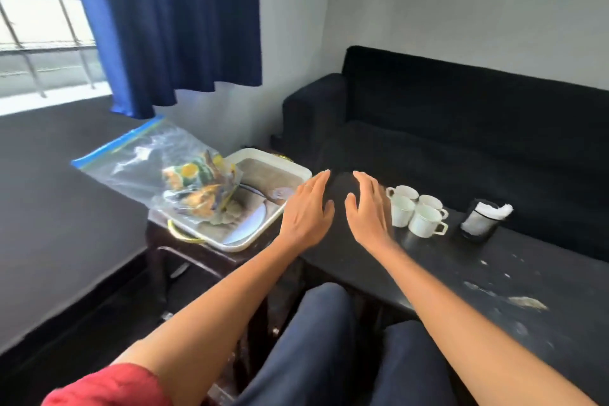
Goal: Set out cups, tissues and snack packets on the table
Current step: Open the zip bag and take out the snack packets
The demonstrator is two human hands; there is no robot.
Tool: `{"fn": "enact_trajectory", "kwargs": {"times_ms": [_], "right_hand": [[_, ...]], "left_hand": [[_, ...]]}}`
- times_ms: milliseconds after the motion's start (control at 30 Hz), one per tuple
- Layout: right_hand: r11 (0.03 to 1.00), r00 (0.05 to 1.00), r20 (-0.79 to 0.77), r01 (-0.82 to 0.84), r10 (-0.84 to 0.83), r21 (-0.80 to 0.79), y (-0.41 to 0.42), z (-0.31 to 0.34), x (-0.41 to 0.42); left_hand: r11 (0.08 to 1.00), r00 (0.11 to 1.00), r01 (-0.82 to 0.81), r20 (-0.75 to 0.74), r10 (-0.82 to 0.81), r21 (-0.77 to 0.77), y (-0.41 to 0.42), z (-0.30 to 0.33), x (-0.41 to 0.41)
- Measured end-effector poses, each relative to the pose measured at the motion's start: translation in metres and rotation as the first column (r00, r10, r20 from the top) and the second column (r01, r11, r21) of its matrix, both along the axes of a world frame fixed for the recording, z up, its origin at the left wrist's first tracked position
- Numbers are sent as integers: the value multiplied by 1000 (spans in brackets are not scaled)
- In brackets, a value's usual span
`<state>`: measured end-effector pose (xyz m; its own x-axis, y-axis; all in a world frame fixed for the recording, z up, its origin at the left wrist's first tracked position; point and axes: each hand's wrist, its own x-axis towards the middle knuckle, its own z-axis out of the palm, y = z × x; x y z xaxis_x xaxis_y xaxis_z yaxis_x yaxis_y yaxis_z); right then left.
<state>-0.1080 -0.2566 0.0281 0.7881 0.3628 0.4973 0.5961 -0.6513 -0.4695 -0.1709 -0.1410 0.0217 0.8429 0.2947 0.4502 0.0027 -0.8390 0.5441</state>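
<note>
Item: four white handled ceramic cups [416, 210], clustered upright on your long black table [494, 277], already set out. Just beside them to the right, a dark cylindrical holder of white tissues [481, 219], likewise placed.

Item: a clear zip-top plastic bag of colourful snack packets [184, 181], resting on the white rectangular tray [263, 231] atop the small dark side table [204, 257]; apparently the stock yet to be unpacked.

Item: your left hand [308, 211] and right hand [367, 208], both empty, fingers straight, hovering over the table's near end, probably between placements.

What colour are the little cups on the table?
The cups are white, seen in the head view.
</note>
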Motion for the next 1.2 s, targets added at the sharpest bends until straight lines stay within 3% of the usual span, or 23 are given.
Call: {"fn": "enact_trajectory", "kwargs": {"times_ms": [167,333,667,833,933,1100,1200], "right_hand": [[985,988,17,-150,152,-86,64,9,-21],[942,953,-14,-302,304,-143,122,12,-32],[845,884,-178,-466,433,-260,219,-19,-31],[758,830,-303,-553,468,-346,239,-44,-31],[706,806,-388,-584,446,-402,241,-60,-35],[716,816,-390,-568,427,-406,236,-79,-40],[725,818,-383,-565,430,-393,230,-83,-41]], "left_hand": [[974,977,-209,19,211,-84,64,11,-28],[892,910,-411,-21,415,-188,117,-4,-48],[775,786,-615,-183,590,-147,177,-20,-52],[527,626,-759,-209,751,-382,191,-26,-61],[366,566,-743,-232,791,-561,199,-28,-64],[168,663,-563,-321,676,-809,203,-35,-63],[144,688,-507,-298,662,-850,203,-37,-62]]}}
